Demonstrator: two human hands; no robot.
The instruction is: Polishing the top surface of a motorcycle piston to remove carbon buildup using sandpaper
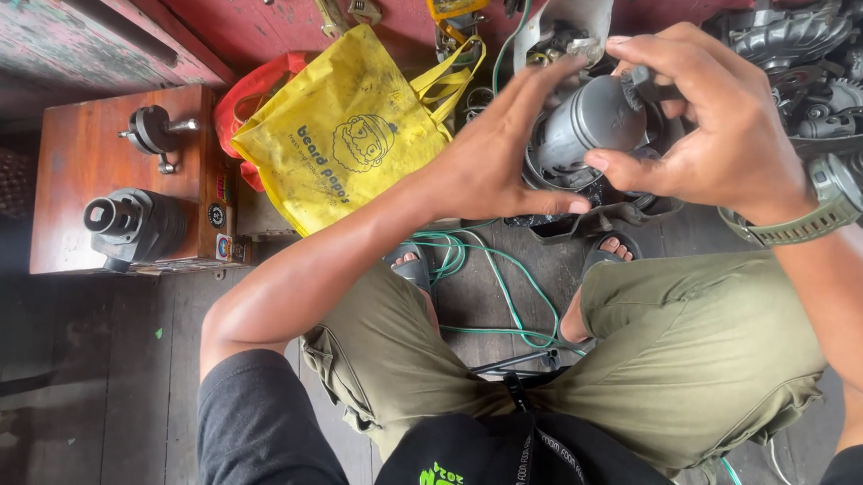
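Observation:
Both my hands are raised over my knees around a grey metal cylinder [585,123], a motor-like part with a ribbed rim. My left hand [496,147] cups its left side with fingers spread, thumb underneath. From the right, my right hand [714,120], with an olive wristwatch [817,209] on its wrist, grips the cylinder's top end, fingertips pinching a small dark fitting there. More dark parts lie hidden behind the cylinder.
A yellow cloth bag [344,135] with a red bag behind it lies to the left. A wooden box [81,160] carries two dark metal parts. Wrenches lie on a red board [266,17] at the top. Green cable [494,275] runs between my feet. Engine parts [815,56] pile at right.

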